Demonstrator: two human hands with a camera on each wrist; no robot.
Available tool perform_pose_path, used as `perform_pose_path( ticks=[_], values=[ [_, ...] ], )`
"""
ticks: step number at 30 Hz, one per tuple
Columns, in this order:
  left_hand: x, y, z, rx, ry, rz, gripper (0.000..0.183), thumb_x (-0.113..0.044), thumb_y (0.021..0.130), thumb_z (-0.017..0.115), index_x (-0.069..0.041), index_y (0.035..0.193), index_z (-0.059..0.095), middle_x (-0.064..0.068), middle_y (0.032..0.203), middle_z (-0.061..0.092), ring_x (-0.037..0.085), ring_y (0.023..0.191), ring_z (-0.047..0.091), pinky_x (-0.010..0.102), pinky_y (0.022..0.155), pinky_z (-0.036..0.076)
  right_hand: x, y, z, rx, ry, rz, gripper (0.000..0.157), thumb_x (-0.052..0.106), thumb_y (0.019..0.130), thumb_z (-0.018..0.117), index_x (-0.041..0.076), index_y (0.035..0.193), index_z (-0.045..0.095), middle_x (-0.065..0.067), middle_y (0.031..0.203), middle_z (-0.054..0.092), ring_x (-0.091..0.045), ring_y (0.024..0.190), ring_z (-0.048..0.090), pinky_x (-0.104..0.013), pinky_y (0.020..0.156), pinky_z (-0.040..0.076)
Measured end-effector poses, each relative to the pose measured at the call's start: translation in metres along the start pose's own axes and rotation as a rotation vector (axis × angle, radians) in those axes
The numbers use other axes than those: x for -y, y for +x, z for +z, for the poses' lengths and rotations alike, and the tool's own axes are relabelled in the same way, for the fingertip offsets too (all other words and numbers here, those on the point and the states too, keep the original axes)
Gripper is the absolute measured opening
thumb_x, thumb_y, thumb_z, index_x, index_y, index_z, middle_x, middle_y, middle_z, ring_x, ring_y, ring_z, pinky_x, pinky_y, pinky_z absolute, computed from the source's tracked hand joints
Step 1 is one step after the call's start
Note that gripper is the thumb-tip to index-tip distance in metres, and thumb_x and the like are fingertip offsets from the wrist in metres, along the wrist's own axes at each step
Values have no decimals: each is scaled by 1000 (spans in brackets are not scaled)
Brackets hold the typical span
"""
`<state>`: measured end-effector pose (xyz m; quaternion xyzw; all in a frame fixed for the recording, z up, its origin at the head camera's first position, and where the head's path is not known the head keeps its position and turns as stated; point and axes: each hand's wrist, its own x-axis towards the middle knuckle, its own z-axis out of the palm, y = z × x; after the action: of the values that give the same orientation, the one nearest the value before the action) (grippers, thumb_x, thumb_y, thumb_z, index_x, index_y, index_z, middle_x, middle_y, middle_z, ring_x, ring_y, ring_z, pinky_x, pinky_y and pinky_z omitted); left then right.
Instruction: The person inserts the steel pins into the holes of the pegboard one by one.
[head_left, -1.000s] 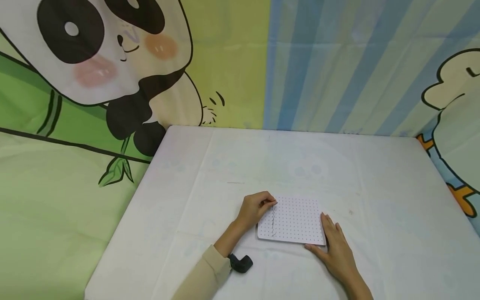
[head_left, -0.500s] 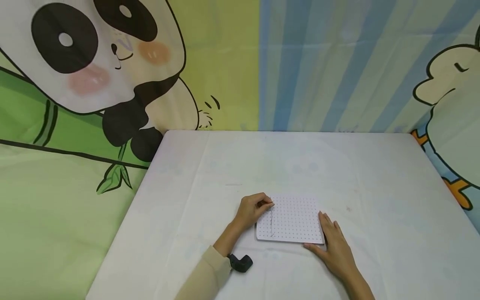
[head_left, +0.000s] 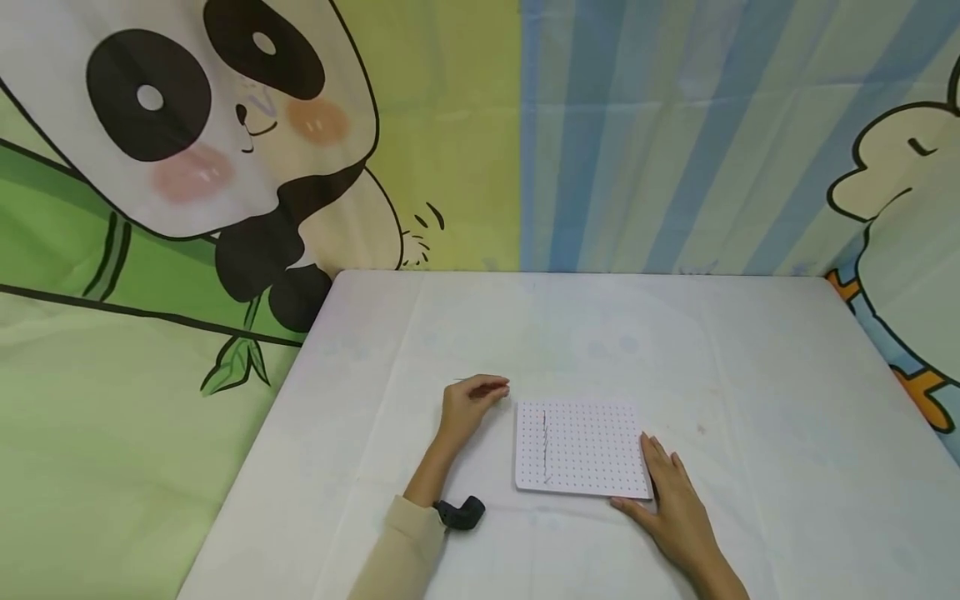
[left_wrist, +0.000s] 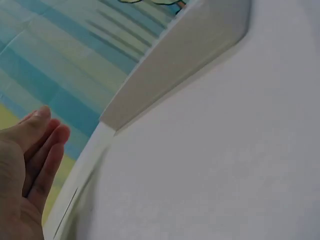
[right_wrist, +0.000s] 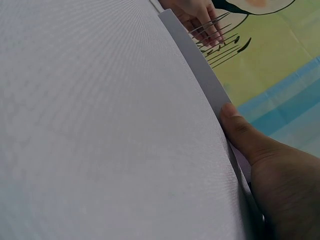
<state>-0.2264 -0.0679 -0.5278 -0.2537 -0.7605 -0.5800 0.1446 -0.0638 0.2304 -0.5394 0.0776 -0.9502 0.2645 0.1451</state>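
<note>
A white board [head_left: 600, 450] dotted with rows of small holes lies on the white table. Along its left side stands a column of thin, dark, needle-like pins [head_left: 545, 446]; several pins [right_wrist: 229, 49] jut from the board in the right wrist view. My left hand [head_left: 467, 410] is off the board's upper left corner, thumb and fingers loosely together, nothing seen between them. Close by, a single thin pin [left_wrist: 65, 213] lies on the table, mostly covered by that hand in the head view. At the board's lower right corner my right hand [head_left: 677, 504] rests, fingers straight along the side, thumb touching the front edge.
The white-covered table [head_left: 780, 400] reaches back to a cloth backdrop [head_left: 450, 108] with a panda and stripes. A black wrist camera [head_left: 461, 513] is strapped at the left cuff, below a beige sleeve [head_left: 401, 550].
My left hand has left the pin column and moved left and away from the board, toward the loose pin. My right hand stays at the board's corner. The head view tilted slightly.
</note>
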Motion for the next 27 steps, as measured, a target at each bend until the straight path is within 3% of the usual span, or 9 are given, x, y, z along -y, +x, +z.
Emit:
perform_pose_path(
  ticks=[3,6,11,19,27],
  values=[
    [11,5,-13,-151,89,53,10,-9,81,70,-5,90,71,5,84,69,15,72,65,22,63,52,1,-1,0,5,3,2,102,46,70,76,2,145,23,-24,143,31,-34,133,25,-33,112,4],
    [20,8,-23,-205,189,80,8,-7,83,68,-5,90,71,3,84,68,15,72,62,21,65,51,2,-1,-1,3,3,1,102,46,70,76,1,145,23,-24,143,31,-34,133,26,-32,112,4],
    [29,14,-29,-133,246,49,9,-7,85,66,-6,93,71,2,88,65,15,80,60,23,70,50,2,0,0,0,0,-2,103,46,70,76,0,144,23,-23,143,30,-33,134,25,-33,112,4],
    [30,18,-33,-11,319,-140,12,-18,77,74,-12,87,73,-6,87,64,9,84,55,19,74,49,1,-1,2,9,-5,0,103,48,70,75,1,145,22,-23,143,30,-32,134,25,-32,112,4],
    [29,21,-31,-9,377,-149,7,-18,75,76,-12,78,74,-4,82,62,12,77,54,23,66,48,0,0,1,-7,-6,-9,102,46,70,76,0,144,24,-24,143,31,-32,134,25,-33,112,5]
  ],
)
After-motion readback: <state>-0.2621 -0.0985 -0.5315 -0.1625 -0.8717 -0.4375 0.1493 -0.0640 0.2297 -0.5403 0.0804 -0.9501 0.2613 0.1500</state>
